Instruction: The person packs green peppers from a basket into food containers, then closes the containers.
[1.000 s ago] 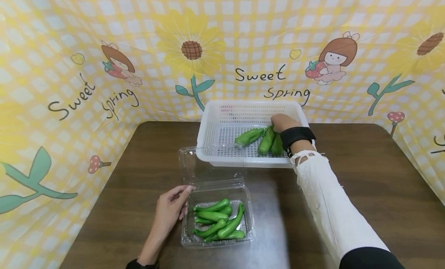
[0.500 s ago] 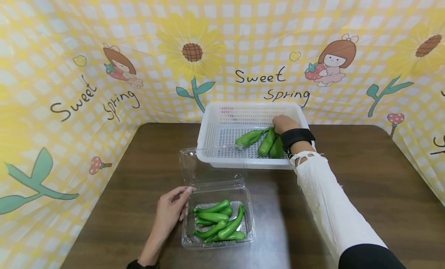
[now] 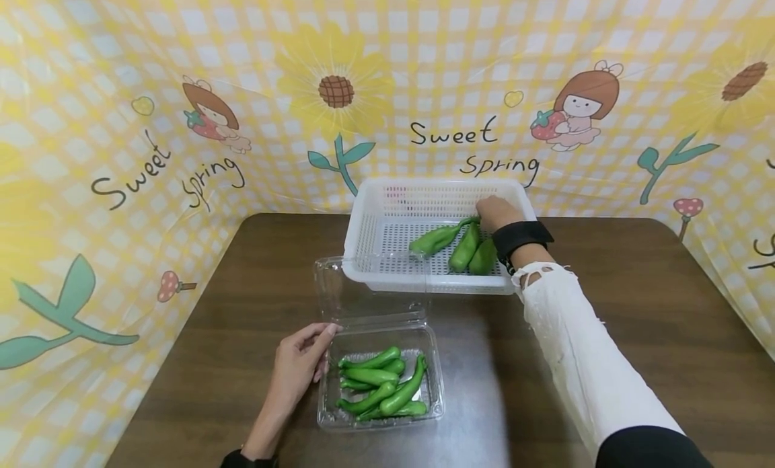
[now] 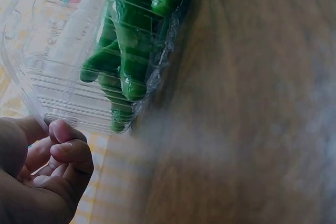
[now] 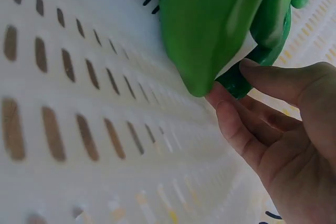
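Observation:
Three green peppers (image 3: pixel 465 247) lie in a white slotted basket (image 3: pixel 369 232) at the back of the table. My right hand (image 3: pixel 493 211) reaches into the basket and is at their stem ends. In the right wrist view, the thumb and fingers of my right hand (image 5: pixel 262 114) pinch the dark stem of a green pepper (image 5: pixel 210 19) just above the basket floor (image 5: pixel 79 129). An open clear plastic box (image 3: pixel 437 387) in front holds several smaller green peppers (image 3: pixel 381 387). My left hand (image 3: pixel 297 367) rests beside its left edge, its fingers (image 4: pixel 65 153) loosely curled and holding nothing.
The box's clear lid (image 3: pixel 339 286) lies flat towards the basket. The brown table (image 3: pixel 636 306) is bare to the right and left of both containers. A yellow checked cloth (image 3: pixel 151 152) with printed flowers walls off the back and sides.
Hardly anything differs. My right hand stays at the pepper stems in the basket and has shifted slightly right. My left hand and the box have not moved.

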Demonstrator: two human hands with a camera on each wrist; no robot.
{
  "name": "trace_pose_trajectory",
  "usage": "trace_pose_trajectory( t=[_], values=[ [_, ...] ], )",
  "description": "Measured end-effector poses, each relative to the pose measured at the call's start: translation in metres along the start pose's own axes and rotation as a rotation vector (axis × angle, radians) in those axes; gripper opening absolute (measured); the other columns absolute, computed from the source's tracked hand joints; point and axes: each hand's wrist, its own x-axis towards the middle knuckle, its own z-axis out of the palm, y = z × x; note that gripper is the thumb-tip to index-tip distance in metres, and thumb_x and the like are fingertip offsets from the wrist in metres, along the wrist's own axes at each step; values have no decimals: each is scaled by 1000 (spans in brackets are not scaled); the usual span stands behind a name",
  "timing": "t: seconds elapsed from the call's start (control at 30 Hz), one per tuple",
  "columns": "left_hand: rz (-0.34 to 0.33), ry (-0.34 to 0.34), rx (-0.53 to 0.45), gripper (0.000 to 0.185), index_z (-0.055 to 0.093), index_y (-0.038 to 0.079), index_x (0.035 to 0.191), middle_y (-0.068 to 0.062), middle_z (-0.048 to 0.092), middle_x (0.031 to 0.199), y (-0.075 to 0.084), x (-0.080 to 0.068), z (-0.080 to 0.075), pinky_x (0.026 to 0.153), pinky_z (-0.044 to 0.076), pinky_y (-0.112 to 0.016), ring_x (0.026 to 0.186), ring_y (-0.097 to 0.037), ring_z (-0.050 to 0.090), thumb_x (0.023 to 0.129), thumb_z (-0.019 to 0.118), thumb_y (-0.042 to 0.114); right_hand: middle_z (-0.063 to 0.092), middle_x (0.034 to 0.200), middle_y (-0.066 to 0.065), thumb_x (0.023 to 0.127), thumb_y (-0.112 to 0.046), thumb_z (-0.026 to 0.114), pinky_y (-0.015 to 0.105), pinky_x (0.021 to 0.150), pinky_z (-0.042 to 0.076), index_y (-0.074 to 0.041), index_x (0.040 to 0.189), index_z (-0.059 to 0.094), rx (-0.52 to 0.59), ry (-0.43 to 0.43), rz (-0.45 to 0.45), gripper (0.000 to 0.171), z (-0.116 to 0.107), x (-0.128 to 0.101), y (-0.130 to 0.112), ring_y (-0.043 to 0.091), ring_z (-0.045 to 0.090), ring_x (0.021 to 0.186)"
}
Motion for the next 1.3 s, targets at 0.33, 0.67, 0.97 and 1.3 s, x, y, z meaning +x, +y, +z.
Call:
trace_pose_trajectory(
  t=[0.33, 0.67, 0.97, 1.3],
  values=[
    [-11, 0, 6, 23, 75, 11, 105, -15, 58, 62, 1, 1, 1, 35, 40, -26, 40, -11, 46, 96, 66, 31, 66, 99, 22, 95, 2, 56, 40, 76, 45, 3, 98, 63, 17, -4, -25, 8, -10, -1, 1, 32, 57, 84],
    [2, -5, 14, 24, 75, 11, 105, -13, 58, 61, 2, 1, 1, 35, 39, -27, 40, -11, 45, 96, 66, 31, 66, 103, 20, 96, -1, 57, 42, 82, 48, 2, 104, 64, 8, -8, -43, 11, -19, -4, -1, 32, 59, 89],
    [3, 1, 9, 22, 75, 10, 105, -16, 59, 63, 1, 1, 2, 34, 40, -28, 40, -10, 46, 96, 66, 28, 66, 108, 20, 96, -1, 57, 43, 88, 49, 2, 110, 64, -2, 1, -82, 16, -26, -11, -10, 32, 60, 95],
    [11, -2, 4, 23, 75, 9, 104, -16, 58, 62, 0, 1, 3, 34, 40, -25, 40, -11, 47, 96, 66, 29, 65, 103, 19, 97, -1, 55, 43, 82, 47, 1, 102, 62, 0, 41, -120, 9, -34, -18, -21, 32, 59, 90]
  ],
)
